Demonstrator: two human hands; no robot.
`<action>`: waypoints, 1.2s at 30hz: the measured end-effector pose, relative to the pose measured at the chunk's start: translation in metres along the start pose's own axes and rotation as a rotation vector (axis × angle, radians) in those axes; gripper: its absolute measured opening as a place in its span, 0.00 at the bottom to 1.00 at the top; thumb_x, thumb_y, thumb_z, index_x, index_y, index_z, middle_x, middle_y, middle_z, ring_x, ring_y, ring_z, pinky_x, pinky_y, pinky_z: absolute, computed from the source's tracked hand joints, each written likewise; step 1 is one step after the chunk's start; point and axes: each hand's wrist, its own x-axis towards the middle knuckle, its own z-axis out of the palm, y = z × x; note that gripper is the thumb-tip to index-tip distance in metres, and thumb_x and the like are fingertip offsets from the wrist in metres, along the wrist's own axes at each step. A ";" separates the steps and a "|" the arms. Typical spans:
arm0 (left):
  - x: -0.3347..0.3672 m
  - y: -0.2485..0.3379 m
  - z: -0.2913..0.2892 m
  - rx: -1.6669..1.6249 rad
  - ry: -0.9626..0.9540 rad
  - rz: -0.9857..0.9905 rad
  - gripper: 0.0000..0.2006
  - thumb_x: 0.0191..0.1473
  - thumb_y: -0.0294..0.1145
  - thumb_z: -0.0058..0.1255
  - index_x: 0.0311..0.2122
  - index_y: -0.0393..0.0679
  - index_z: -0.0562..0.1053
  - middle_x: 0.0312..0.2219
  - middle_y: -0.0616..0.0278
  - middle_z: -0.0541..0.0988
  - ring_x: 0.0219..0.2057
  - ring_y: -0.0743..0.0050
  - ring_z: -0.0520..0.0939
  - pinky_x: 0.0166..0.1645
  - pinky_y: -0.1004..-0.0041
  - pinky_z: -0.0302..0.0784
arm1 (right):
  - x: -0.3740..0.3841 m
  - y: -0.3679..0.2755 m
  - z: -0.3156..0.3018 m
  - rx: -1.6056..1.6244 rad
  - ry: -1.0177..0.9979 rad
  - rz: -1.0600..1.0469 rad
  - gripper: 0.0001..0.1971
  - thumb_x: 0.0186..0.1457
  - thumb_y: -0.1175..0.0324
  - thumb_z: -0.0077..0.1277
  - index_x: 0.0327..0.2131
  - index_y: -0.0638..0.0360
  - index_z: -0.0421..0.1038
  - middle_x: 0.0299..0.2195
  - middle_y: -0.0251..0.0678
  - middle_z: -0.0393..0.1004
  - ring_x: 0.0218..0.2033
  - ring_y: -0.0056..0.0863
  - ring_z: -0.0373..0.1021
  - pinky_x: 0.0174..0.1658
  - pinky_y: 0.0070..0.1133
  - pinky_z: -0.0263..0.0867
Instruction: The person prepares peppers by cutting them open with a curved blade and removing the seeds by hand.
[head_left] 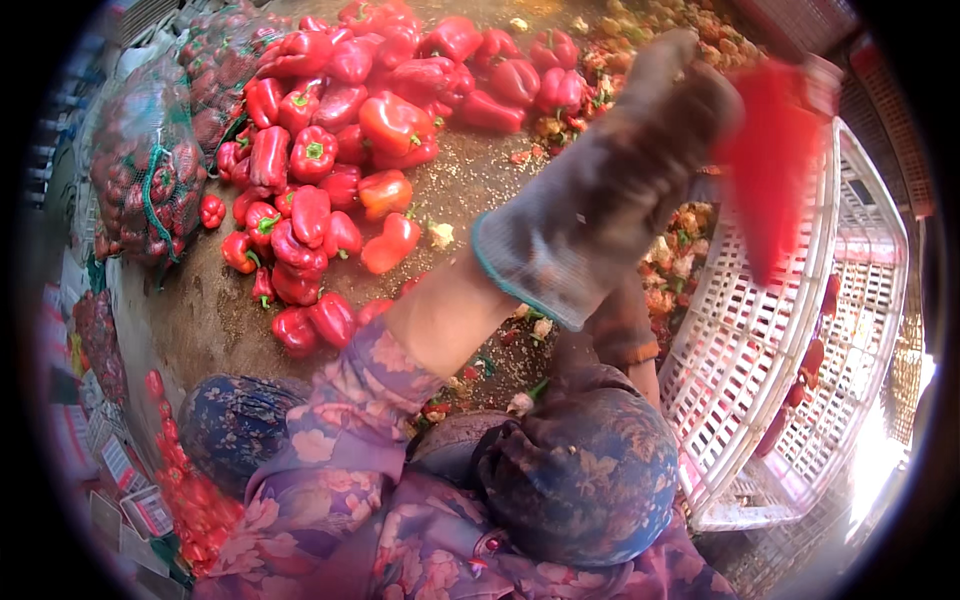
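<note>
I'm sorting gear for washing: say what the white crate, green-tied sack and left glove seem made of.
White crate: probably moulded plastic, slightly shiny, regularly slotted.
Green-tied sack: netting, likely synthetic, dull; its open mesh shows.
Left glove: seemingly matt knit, by its hemmed grey cuff; the blurred brown part may be coated or soiled.

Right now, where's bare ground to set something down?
Barest: ground left of the red peppers, between green mesh bag and left knee. Seed-strewn strip between peppers and gloved left hand. Crowded: pepper pile, and trimmings beside the crate.
</note>
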 end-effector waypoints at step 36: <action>-0.117 -0.026 -0.126 0.121 0.245 -0.258 0.28 0.40 0.41 0.60 0.50 0.46 0.68 0.38 0.67 0.73 0.40 0.76 0.73 0.49 0.73 0.70 | -0.006 -0.008 0.088 -0.793 -0.216 -0.139 0.13 0.55 0.60 0.51 0.32 0.61 0.74 0.19 0.30 0.71 0.22 0.24 0.69 0.25 0.23 0.64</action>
